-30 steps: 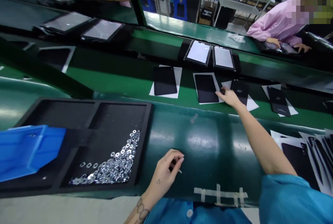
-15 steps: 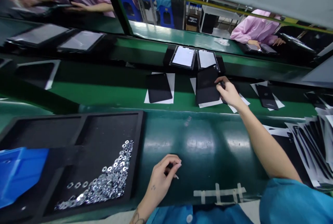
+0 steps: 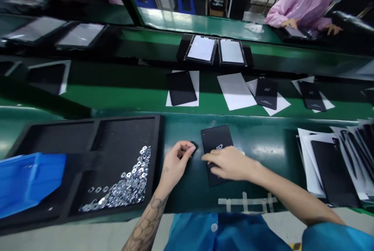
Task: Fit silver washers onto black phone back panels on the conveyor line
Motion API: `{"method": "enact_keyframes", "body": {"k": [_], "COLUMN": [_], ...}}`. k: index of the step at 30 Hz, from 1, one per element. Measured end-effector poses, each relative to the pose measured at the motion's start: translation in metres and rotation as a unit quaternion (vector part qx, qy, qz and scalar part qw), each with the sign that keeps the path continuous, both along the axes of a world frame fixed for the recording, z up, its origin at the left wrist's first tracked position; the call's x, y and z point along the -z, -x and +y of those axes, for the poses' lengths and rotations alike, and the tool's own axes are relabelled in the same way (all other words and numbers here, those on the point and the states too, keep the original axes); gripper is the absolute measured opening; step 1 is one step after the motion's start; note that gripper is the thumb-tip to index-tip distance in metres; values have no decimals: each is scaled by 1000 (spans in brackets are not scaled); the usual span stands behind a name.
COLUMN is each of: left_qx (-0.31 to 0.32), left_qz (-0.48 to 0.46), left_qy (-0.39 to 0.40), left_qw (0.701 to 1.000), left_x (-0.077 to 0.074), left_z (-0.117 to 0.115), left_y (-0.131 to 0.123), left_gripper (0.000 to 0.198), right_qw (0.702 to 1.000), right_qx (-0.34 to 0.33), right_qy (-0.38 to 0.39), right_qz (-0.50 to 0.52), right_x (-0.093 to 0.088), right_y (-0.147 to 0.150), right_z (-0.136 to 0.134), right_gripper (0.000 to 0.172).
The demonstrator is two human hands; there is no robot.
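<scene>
A black tablet back cover (image 3: 217, 134) with a pale logo lies on the green bench in front of me. My right hand (image 3: 232, 162) rests across it, index finger stretched out over the logo area and the other fingers partly bent. Left of the cover, my left hand (image 3: 177, 161) is pinched, thumb against fingertips; what it holds is too small to make out. A black tray (image 3: 122, 130) by that hand carries a heap of small shiny metal nut-like rings (image 3: 128, 188).
A blue bin (image 3: 32, 181) sits in the tray. Beyond, the green belt (image 3: 122, 91) carries a white sheet (image 3: 235, 91) and covers on paper. Stacked covers (image 3: 333, 169) stand at right. Tape strips (image 3: 245, 202) mark the front edge. People in pink sleeves work opposite.
My right hand has brought the back cover from the belt down onto the bench, baring the white sheet beneath. My left hand stays pinched beside the tray. The view has tilted down.
</scene>
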State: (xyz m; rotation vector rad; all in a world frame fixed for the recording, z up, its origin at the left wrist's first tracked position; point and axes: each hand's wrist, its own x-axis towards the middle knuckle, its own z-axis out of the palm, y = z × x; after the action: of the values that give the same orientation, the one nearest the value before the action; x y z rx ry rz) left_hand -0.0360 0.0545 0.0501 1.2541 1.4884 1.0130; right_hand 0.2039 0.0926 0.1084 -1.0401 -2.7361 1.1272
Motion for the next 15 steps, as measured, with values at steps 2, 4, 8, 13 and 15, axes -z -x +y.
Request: {"method": "enact_keyframes", "body": {"k": [2,4,8,13,15], "left_qx": [15,49,93,163,185], "left_qz": [28,65,131,211,241], "left_qy": [-7,-3,8,24,28], "left_qw": [999,997,987,963,952], "left_x": [-7,-11,-9,-6,-8], "left_z": [14,31,65,92,98], "left_y": [-1,-2,-8,-12,-11], "left_gripper": [25,24,19,14,15], "right_qw": [981,906,685,605,612], "right_qx": [108,229,370,417,409], "right_qy": [110,249,368,350,364], "right_qz": [116,256,509,582,570], "right_x": [15,30,58,73,72], "right_y": [-15,-36,-72,-82,-81], "right_z": [25,56,101,112,111], "right_gripper": [19,11,24,27,26]}}
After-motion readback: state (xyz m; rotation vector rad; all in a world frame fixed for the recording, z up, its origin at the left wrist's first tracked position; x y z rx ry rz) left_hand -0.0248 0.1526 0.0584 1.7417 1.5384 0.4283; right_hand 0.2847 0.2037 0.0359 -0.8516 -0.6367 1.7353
